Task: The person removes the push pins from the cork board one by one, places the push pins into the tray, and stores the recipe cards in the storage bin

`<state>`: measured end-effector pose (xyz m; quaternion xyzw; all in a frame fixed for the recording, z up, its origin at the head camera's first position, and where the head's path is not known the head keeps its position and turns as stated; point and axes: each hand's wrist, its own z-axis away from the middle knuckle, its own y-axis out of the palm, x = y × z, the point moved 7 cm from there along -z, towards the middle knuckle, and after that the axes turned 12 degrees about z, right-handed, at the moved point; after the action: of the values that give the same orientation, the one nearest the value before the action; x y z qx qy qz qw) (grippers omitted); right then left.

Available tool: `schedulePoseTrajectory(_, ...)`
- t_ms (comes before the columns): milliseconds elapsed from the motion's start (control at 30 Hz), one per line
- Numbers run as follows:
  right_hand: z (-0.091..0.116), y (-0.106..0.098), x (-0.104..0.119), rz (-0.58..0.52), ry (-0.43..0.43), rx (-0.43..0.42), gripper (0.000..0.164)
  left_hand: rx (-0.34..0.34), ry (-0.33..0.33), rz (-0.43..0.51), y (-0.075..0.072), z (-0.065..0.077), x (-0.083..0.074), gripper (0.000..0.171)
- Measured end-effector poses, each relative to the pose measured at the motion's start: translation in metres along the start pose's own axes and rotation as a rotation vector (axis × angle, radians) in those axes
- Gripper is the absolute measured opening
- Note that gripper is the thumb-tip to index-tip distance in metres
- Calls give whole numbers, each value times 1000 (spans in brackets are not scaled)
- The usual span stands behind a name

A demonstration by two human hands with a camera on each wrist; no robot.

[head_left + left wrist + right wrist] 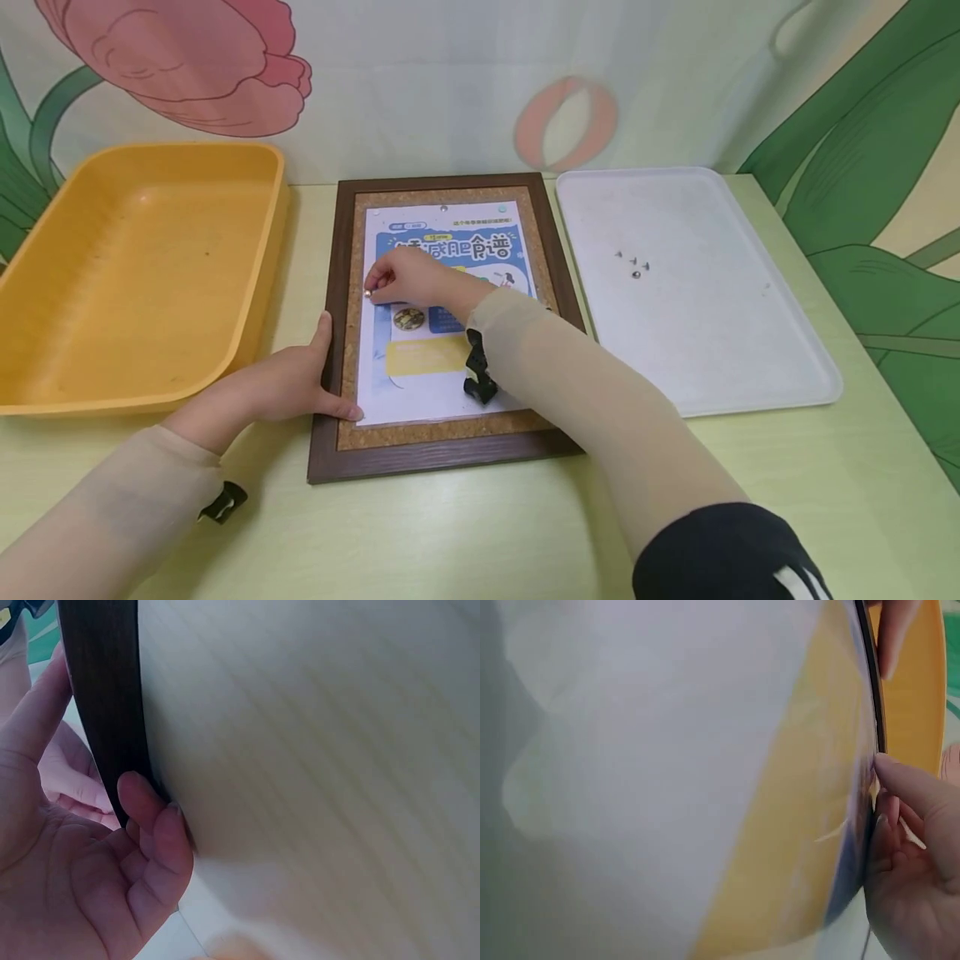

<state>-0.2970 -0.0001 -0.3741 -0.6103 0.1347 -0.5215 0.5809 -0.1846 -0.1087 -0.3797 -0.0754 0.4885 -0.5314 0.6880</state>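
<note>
Right grip (pixel 408 279) pinches a pin (pixel 367 293) — head view only.

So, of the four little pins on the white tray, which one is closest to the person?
The roundish, shiny pin at the front of the cluster on the white tray; the other three lie farther back from the person.

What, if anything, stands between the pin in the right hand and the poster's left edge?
Nothing visible: the right hand holds the pin at the left edge of the poster. The left hand rests lower on the frame, clear of that spot. The pin's tip is hidden.
</note>
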Motion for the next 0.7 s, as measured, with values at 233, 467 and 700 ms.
schedulePoseTrajectory(233, 2, 1, -8, -99, -17, -4, 22, 1, -14, 11, 1, -1, 0, 139)
schedulePoseTrajectory(467, 1, 1, -6, -67, -6, -19, 17, 0, -12, 8, 1, -2, 1, 139)
schedulePoseTrajectory(700, 1, 2, -3, -16, -6, 0, 14, 1, -11, 8, 1, -3, 1, 139)
